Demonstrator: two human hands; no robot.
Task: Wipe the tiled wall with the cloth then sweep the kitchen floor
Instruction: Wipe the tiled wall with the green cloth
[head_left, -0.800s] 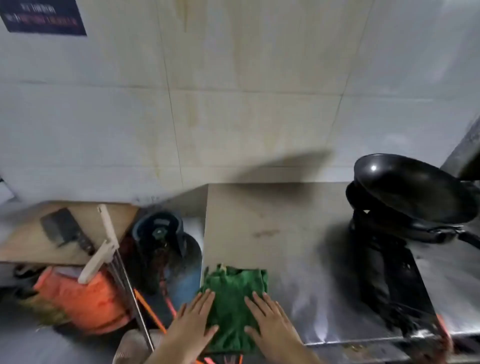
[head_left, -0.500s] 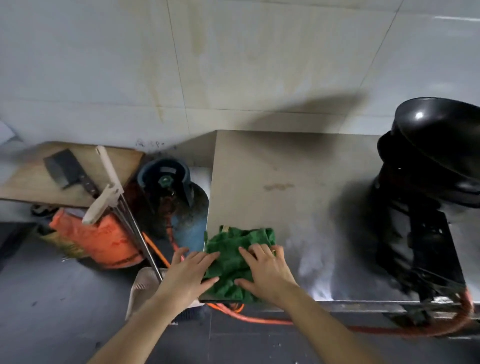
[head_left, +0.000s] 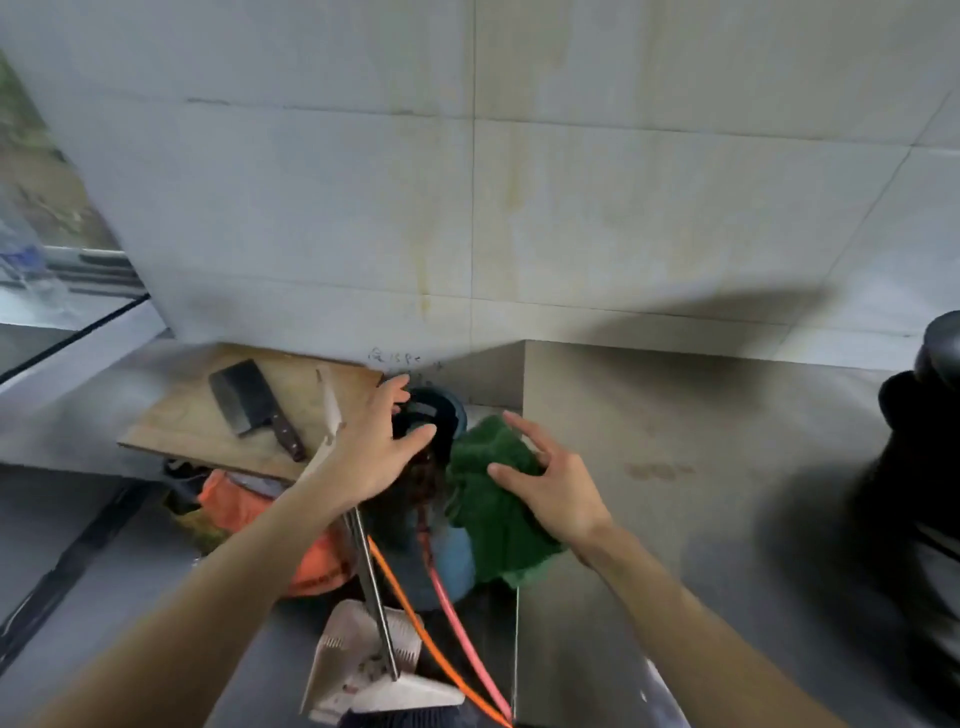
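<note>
Green cloth (head_left: 496, 499) hangs from the right hand (head_left: 553, 486), fingers loosely holding it. The left hand (head_left: 376, 452) is spread wide, holding nothing.

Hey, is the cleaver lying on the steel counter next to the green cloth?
No, the cleaver lies on the wooden board at the left, across the gap from the green cloth.

Two bare forearms enter from the near edge; no sleeve, watch or bracelet shows on either; the left hand (head_left: 375, 451) and right hand (head_left: 551, 487) are ungloved and ringless; fingers slender, nails short and plain; motion blur softens finer detail.
</note>
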